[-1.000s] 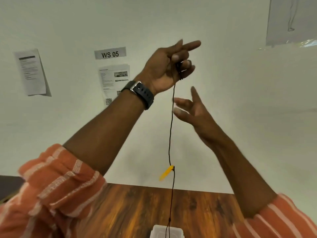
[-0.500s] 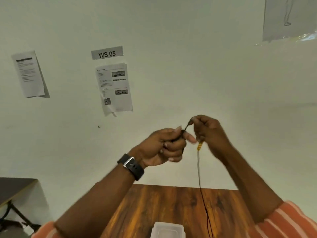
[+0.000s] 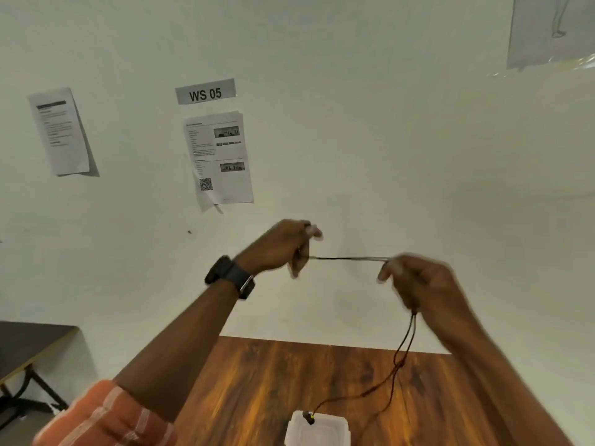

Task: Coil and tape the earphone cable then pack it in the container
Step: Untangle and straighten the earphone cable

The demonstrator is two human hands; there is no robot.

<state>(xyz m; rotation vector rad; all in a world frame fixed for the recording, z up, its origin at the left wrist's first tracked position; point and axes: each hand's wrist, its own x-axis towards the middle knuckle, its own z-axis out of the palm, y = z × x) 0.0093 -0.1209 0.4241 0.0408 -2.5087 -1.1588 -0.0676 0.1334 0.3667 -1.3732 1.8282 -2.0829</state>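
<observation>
Your left hand and right hand pinch the earphone cable taut above the wooden table; papers dot the white wall.

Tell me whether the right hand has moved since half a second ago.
Yes. The right hand has swung rightward, farther from the WS 05 sign, stretching the earphone cable.

You can read "WS 05" on the grey wall label; the printed sheet beneath it bears a QR code, its text apparently too small to read.
</observation>
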